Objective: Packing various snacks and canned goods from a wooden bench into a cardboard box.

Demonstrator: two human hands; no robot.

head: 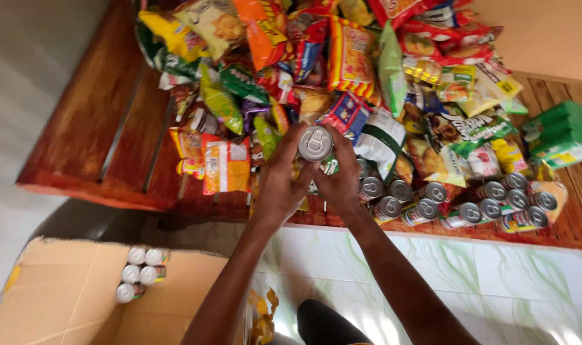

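Head view: two hands lift a can above a heap of snack packets.

Wooden table (105,128) carries the packet pile (342,70), largest of all; below on the floor lies an open cardboard box (67,300) with five cans (140,273) inside. Rows of cans (457,204) line the table edge. Left hand (279,182) and right hand (339,182) clamp together around one upright can (315,143).

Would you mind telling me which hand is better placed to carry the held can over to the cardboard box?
Probably the left hand: both hands clasp the can, but the cardboard box lies on the left side, while the right hand would have to cross over.
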